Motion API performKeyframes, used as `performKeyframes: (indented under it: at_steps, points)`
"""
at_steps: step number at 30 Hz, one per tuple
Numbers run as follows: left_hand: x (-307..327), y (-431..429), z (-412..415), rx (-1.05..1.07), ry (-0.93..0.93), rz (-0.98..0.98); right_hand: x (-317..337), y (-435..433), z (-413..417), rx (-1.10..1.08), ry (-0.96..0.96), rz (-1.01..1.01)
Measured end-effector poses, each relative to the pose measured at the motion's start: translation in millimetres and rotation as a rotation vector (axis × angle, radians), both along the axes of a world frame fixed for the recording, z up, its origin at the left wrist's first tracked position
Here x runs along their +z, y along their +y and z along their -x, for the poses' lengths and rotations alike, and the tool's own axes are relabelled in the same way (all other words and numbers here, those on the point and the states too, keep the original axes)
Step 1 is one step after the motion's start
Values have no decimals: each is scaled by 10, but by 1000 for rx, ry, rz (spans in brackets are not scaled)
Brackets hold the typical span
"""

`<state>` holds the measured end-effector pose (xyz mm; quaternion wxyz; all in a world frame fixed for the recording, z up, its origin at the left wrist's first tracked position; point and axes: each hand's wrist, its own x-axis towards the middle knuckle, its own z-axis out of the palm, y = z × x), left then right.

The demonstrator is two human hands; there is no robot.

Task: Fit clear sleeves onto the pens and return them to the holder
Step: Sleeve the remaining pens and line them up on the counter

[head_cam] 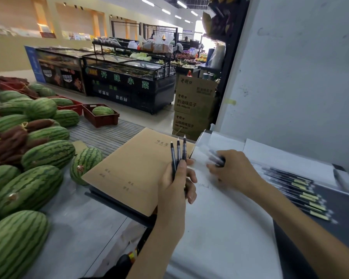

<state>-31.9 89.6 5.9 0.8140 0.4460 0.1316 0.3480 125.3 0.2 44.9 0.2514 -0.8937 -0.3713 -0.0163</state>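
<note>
**Supermarket tabletop, three pens fanned in the left hand**

A produce hall stretches behind, with dark display counters and two stacked cardboard boxes point(193, 105) by a white wall. On the left, loose watermelons point(42, 154) are heaped beside a red crate point(101, 119) that holds a single melon point(102, 111). The grey tabletop point(85, 228) carries a brown notebook point(135, 168), and a white sheet point(220, 218) lies just beside it.

The two hands are apart. The left hand point(177, 182) grips three dark pens point(178, 152) by their lower ends. They stand upright and slightly fanned over the notebook's right edge, with their pale tips pointing up.

The right hand point(234, 170) rests on the white sheet with its fingers curled round a blurred dark object point(217, 159). Motion blur hides whether this is pens or sleeves.

To the right, a row of pens point(296, 186) with yellow-green bands lies side by side across the edge of a dark surface. Whether that surface is the holder cannot be told.
</note>
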Motion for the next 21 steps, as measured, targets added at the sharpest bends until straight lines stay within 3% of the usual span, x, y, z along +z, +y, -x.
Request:
performKeyframes:
  at_steps: [5,11,21]
  points:
    - [-3,-27,13,23,82,-191,125,-194,138,-30,556,-494]
    - [-37,-48,-22,0,131,-248,136,-381,98,10,975,-780]
    - [-57,-88,-24,-67,180,-438,163,-443,126,-32,846,-945]
